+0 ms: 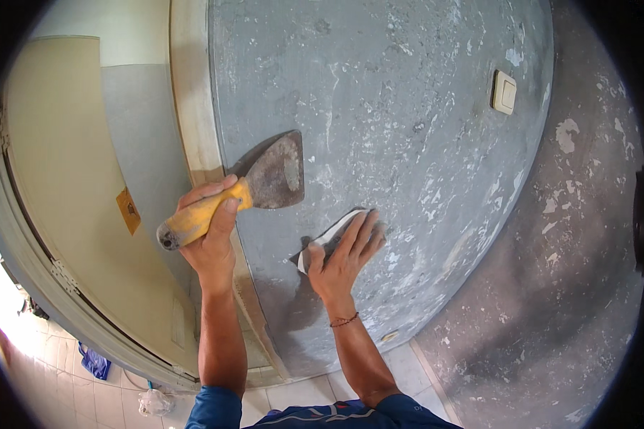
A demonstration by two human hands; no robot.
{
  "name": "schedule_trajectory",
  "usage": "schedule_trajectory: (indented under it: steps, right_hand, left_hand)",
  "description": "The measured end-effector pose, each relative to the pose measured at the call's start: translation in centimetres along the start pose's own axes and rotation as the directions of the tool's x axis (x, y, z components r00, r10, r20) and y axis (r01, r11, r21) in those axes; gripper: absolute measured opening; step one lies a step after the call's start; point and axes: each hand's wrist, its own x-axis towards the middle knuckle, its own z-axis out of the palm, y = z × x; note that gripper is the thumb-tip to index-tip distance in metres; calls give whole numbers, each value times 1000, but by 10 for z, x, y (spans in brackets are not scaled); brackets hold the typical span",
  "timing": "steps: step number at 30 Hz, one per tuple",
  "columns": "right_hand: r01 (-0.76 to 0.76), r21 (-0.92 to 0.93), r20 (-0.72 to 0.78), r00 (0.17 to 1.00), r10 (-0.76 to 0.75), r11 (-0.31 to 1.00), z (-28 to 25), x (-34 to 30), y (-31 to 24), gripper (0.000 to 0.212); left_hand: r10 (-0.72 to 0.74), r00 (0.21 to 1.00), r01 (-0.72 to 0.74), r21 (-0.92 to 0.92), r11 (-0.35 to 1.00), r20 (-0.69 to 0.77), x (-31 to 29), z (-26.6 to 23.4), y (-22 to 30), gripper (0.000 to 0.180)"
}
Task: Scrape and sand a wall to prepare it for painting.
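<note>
A putty knife (pixel 273 175) with a wide, stained metal blade and a worn yellow handle is gripped in my left hand (pixel 212 239). Its blade points up and right, lying against or just in front of the grey wall (pixel 386 121); contact cannot be made out. My right hand (pixel 338 268) presses a folded sheet of sandpaper (pixel 335 232) to the wall, lower and to the right of the blade. The sheet is dark with a white side showing along its upper edge, and my fingers hide part of it. Pale scuffs and chipped patches cover the wall's paint.
A cream light switch (pixel 504 93) sits at the upper right. Beyond the corner stands a darker, flaking wall (pixel 551 286). To the left are a door frame (pixel 193 93) and a yellowish door (pixel 64 143). A blue item (pixel 95 362) and a clear plastic bag (pixel 154 403) lie on the tiled floor.
</note>
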Motion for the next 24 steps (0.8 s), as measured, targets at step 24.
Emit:
schedule_trajectory:
  steps: [24]
  right_hand:
    - [201, 275, -408, 910, -75, 940, 33, -21, 24, 62]
  left_hand:
    - [59, 998, -59, 33, 998, 18, -9, -15, 2, 25]
